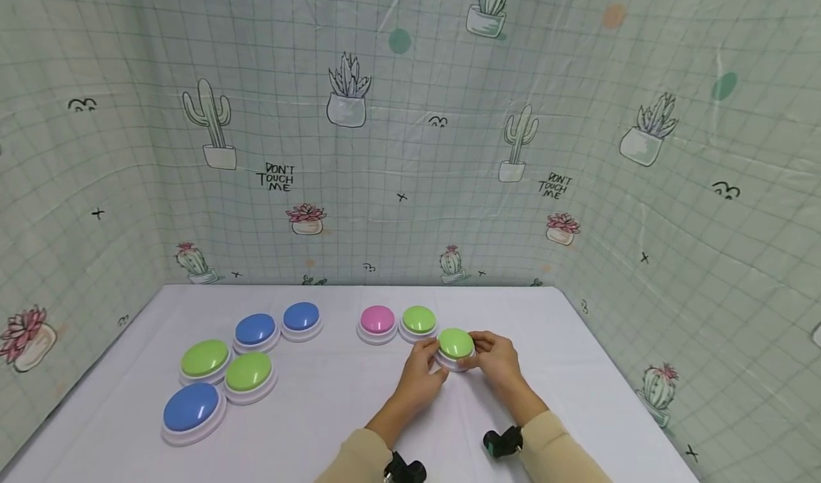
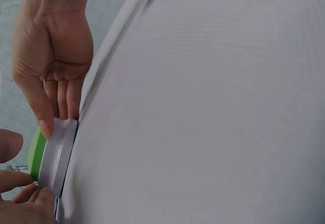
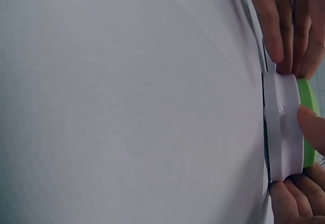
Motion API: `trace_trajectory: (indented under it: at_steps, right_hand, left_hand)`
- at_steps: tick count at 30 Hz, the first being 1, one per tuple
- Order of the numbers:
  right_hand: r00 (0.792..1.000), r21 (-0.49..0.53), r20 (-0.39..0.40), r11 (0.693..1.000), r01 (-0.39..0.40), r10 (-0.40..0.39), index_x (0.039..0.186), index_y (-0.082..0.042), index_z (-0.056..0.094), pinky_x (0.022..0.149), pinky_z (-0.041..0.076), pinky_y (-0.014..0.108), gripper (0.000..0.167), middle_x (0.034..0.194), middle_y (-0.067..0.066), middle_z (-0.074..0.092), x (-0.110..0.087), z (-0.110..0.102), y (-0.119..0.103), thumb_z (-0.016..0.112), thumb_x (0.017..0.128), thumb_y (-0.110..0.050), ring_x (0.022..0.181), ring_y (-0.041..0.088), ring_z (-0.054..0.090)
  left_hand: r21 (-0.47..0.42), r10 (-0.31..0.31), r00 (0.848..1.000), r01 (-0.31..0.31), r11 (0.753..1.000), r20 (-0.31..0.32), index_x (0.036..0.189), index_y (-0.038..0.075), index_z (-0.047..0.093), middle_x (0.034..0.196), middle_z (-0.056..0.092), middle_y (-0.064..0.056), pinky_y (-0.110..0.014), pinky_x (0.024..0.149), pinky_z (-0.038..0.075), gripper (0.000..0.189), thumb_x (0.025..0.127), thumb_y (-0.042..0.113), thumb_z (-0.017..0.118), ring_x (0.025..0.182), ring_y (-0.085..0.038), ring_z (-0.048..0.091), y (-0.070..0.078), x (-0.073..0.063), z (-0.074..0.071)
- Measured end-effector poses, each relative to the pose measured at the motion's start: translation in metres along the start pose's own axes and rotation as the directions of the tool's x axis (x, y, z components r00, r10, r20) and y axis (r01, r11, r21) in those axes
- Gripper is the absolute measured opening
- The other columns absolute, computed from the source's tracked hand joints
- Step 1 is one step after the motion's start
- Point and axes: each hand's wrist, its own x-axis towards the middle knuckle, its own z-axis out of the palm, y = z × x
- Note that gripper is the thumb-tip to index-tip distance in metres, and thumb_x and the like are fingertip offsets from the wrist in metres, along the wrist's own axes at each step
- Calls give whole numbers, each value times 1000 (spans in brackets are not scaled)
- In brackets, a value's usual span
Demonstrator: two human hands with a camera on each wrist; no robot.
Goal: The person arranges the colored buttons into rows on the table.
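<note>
A green dome push button point(image 1: 455, 343) on a white round base sits between my two hands. My left hand point(image 1: 420, 377) holds the base's left side with fingers bent around it. On the opposite side my right hand point(image 1: 500, 362) grips it, thumb along the front edge. The left wrist view shows the white base point(image 2: 57, 150) side-on at the cloth, with fingers at both ends. In the right wrist view, a thumb point(image 3: 311, 125) lies by the green top. Just behind stands another green button point(image 1: 419, 319), beside a pink one point(image 1: 377, 320).
To the left stand blue buttons point(image 1: 301, 316) point(image 1: 255, 330) point(image 1: 190, 407) and green ones point(image 1: 204, 359) point(image 1: 249, 372). A white cloth covers the table point(image 1: 333, 412). Cactus-print sheets point(image 1: 398, 155) rise behind and at both sides. A black device point(image 1: 502, 442) is worn at the right wrist.
</note>
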Motion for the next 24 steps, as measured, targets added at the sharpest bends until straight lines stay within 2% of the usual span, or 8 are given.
trace_trajectory:
  at_steps: [3, 7, 18, 24]
  right_hand:
    - [1000, 14, -2, 1000, 1, -1, 132, 10, 64, 117, 44, 53, 63, 137, 28, 64, 5, -2, 2, 84, 73, 14, 137, 43, 55]
    - [1000, 21, -6, 1000, -7, 7, 134, 11, 63, 116, 45, 52, 63, 139, 30, 62, 12, -4, 4, 83, 75, 14, 137, 43, 55]
    - [998, 23, -56, 999, -31, 32, 136, 10, 61, 117, 44, 50, 63, 141, 29, 60, 26, -4, 1, 83, 77, 13, 138, 43, 54]
    - [997, 40, -77, 999, -15, 19, 135, 13, 61, 116, 45, 49, 62, 140, 32, 60, 31, -3, 1, 82, 77, 15, 137, 44, 54]
  left_hand:
    - [-2, -2, 1000, 2, 1000, -5, 136, -29, 47, 144, 45, -35, -49, 118, 40, 55, 85, -16, 63, 141, -52, 44, 1, 5, 3]
    - [7, -32, 999, 32, 999, 13, 139, -27, 45, 148, 43, -35, -49, 119, 38, 56, 87, -15, 63, 144, -50, 41, 2, 10, 6]
    - [91, -59, 997, 54, 994, 45, 145, -23, 43, 160, 35, -35, -52, 122, 34, 60, 90, -10, 63, 149, -48, 36, 1, 22, 16]
    - [58, -100, 994, 97, 994, 49, 148, -21, 41, 165, 30, -31, -48, 123, 33, 63, 90, -10, 62, 152, -44, 32, 3, 28, 20]
